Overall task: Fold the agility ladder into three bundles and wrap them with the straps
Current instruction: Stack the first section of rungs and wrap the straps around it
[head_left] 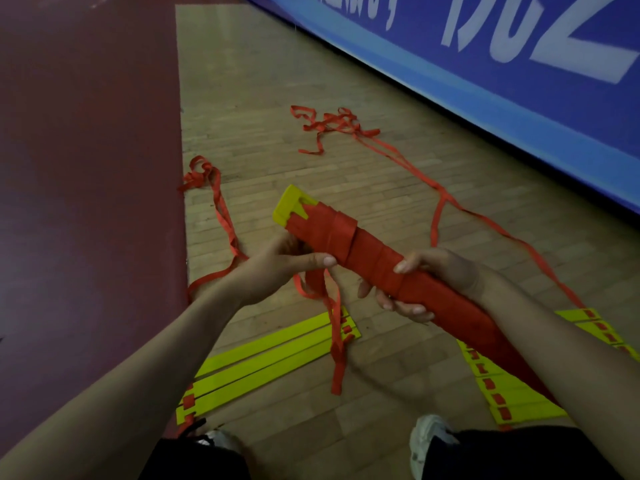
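Note:
I hold a bundle of yellow ladder rungs (pixel 363 251) wound in red strap, tilted up to the left, its yellow end (pixel 291 206) bare. My right hand (pixel 426 282) grips the bundle's middle from the right, fingers curled under it. My left hand (pixel 284 268) holds the bundle near its upper end, the thumb lying straight along the wrap. A loose red strap end (pixel 336 341) hangs down below my left hand. On the floor lie two more sets of yellow rungs, one at the lower left (pixel 263 362) and one at the lower right (pixel 512 386).
Loose red straps trail over the wooden floor, tangled far ahead (pixel 332 126) and at the left (pixel 204 174). A blue banner wall (pixel 485 64) runs along the right. Dark red flooring (pixel 86 168) borders the left. My shoes (pixel 426 441) show at the bottom.

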`<state>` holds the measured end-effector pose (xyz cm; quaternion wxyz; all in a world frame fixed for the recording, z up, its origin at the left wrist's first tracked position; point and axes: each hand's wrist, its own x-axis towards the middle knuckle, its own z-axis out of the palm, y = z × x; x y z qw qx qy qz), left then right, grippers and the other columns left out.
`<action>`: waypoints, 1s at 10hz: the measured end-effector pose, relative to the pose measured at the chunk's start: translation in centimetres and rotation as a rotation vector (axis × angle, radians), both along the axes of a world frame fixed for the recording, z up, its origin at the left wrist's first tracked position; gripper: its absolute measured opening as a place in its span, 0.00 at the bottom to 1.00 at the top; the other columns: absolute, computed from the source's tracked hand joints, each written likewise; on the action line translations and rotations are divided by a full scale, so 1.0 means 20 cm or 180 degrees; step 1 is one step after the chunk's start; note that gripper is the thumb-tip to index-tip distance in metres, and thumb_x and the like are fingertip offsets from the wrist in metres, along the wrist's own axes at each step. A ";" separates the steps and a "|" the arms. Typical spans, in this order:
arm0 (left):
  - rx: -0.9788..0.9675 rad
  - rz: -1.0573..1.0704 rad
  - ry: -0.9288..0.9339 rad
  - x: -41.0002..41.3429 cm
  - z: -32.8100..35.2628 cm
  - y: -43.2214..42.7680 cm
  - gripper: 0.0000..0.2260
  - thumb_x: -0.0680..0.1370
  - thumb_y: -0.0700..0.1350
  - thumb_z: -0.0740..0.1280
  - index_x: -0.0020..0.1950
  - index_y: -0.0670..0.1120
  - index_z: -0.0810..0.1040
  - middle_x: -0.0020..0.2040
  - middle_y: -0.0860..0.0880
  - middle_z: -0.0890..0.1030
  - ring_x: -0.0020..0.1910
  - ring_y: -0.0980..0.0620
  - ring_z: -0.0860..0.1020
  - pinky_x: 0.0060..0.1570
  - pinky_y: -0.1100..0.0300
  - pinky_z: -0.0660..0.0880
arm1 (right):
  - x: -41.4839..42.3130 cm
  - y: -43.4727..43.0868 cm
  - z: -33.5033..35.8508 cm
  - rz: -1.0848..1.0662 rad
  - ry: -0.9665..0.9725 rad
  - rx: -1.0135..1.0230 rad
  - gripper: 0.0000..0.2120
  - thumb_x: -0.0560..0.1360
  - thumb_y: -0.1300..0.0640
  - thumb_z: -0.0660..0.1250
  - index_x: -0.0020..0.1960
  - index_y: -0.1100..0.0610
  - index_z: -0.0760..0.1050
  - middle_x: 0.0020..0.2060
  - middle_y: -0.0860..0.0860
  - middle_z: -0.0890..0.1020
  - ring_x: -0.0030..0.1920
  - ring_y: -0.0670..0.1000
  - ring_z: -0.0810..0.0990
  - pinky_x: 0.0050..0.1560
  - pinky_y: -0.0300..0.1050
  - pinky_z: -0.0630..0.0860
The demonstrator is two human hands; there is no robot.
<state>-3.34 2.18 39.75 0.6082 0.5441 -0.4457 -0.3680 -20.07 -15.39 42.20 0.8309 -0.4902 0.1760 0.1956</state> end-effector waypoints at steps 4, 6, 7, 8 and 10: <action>0.0723 0.0639 -0.0031 -0.07 0.03 -0.01 0.07 0.78 0.43 0.65 0.44 0.42 0.79 0.27 0.51 0.75 0.20 0.56 0.68 0.20 0.67 0.63 | -0.04 -0.07 0.05 0.0330 -0.0345 -0.0555 0.32 0.67 0.45 0.72 0.61 0.65 0.69 0.36 0.54 0.73 0.25 0.46 0.68 0.23 0.37 0.66; 0.1160 0.0474 0.0326 -0.12 0.01 -0.01 0.08 0.80 0.42 0.64 0.46 0.40 0.80 0.41 0.46 0.84 0.24 0.54 0.72 0.23 0.65 0.69 | -0.05 -0.06 0.04 -0.0221 -0.0441 -0.1797 0.20 0.71 0.45 0.65 0.49 0.63 0.79 0.32 0.56 0.74 0.24 0.48 0.69 0.21 0.36 0.63; 0.1161 0.0692 0.0608 -0.18 0.00 -0.02 0.07 0.80 0.41 0.64 0.46 0.39 0.79 0.34 0.47 0.83 0.22 0.54 0.73 0.22 0.65 0.71 | -0.03 -0.03 0.03 -0.0309 -0.0483 -0.2140 0.25 0.70 0.44 0.69 0.50 0.66 0.78 0.33 0.59 0.72 0.24 0.48 0.69 0.21 0.35 0.65; 0.1106 0.0899 0.0517 -0.20 -0.01 -0.03 0.08 0.81 0.40 0.63 0.44 0.40 0.78 0.31 0.49 0.83 0.20 0.56 0.71 0.21 0.67 0.67 | 0.01 0.02 0.04 -0.0438 -0.0557 -0.2634 0.21 0.68 0.42 0.70 0.44 0.61 0.79 0.28 0.53 0.73 0.24 0.45 0.70 0.23 0.35 0.65; 0.0922 0.0886 0.0690 -0.21 0.02 -0.07 0.11 0.83 0.39 0.55 0.49 0.41 0.76 0.33 0.50 0.82 0.23 0.57 0.62 0.23 0.68 0.58 | 0.02 -0.02 0.07 -0.0711 -0.0764 -0.3172 0.11 0.73 0.48 0.68 0.48 0.55 0.82 0.24 0.42 0.77 0.26 0.38 0.73 0.27 0.30 0.66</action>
